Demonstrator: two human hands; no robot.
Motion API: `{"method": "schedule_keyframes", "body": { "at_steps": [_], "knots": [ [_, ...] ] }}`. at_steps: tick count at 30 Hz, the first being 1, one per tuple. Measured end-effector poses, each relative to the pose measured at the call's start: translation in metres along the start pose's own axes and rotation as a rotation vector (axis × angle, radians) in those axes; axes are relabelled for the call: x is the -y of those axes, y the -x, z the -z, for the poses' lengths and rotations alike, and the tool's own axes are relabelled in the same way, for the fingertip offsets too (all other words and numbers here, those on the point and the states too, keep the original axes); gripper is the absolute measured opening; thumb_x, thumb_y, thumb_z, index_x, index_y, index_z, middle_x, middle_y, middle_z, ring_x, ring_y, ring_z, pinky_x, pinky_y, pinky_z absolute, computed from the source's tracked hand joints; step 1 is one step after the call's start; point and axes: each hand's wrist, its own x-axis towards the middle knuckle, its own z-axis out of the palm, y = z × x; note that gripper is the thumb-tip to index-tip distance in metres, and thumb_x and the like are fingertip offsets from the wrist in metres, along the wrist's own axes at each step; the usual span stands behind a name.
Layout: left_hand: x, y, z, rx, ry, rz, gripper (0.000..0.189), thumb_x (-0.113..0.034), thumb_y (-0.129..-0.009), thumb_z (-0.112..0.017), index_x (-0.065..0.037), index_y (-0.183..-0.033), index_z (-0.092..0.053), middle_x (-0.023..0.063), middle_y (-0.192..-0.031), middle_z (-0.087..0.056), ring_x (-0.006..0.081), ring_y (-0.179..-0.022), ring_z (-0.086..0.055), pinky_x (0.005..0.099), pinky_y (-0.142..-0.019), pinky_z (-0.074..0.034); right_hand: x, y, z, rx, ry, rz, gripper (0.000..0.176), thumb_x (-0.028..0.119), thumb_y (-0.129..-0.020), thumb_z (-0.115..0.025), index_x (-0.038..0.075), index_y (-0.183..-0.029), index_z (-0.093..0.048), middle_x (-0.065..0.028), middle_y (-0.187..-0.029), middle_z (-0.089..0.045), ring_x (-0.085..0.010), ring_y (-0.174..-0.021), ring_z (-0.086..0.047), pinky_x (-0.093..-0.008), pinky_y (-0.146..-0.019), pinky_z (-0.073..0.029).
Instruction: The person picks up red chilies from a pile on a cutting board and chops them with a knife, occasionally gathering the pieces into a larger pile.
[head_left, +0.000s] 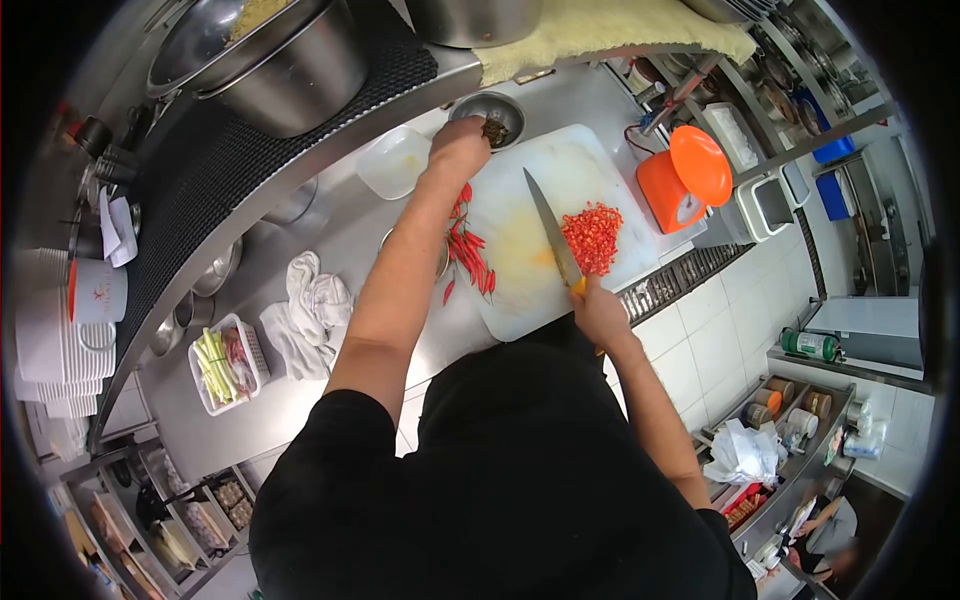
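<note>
Well, a white tub (380, 172) sits on the desk (190, 440). Next, my left hand (461, 150) is at a metal bowl (506, 106) with dark bits (495, 132); I can't tell if it's pinching any. Whole red peppers (470, 252) lie along the left edge of the white board (510, 290). Over the board, my right hand (602, 312) grips the knife (553, 228) tight, its blade just left of the chopped red peppers (592, 238). An orange scale (660, 190) stands right of that.

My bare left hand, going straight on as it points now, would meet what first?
Your bare left hand would likely meet the round silver metal bowl, either its inside wall or the small dark bits in it; how high the hand sits over them is unclear.
</note>
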Motion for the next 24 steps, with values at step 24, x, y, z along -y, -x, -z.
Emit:
{"method": "schedule_keyframes", "body": {
  "at_steps": [24],
  "knots": [
    [-0.011, 0.056, 0.027, 0.491, -0.218, 0.219, 0.039, -0.01, -0.089, -0.059, -0.009, -0.127, -0.065, 0.0204, -0.129, -0.069, 0.036, -0.122, -0.067, 0.0452, -0.103, -0.053, 0.007, 0.006, 0.005, -0.006, -0.028, -0.021, 0.041, 0.032, -0.102, -0.06, -0.006, -0.116, -0.051, -0.0299, -0.093, -0.073, -0.0467, -0.09, -0.072, -0.056, -0.079, -0.056]
  ]
}}
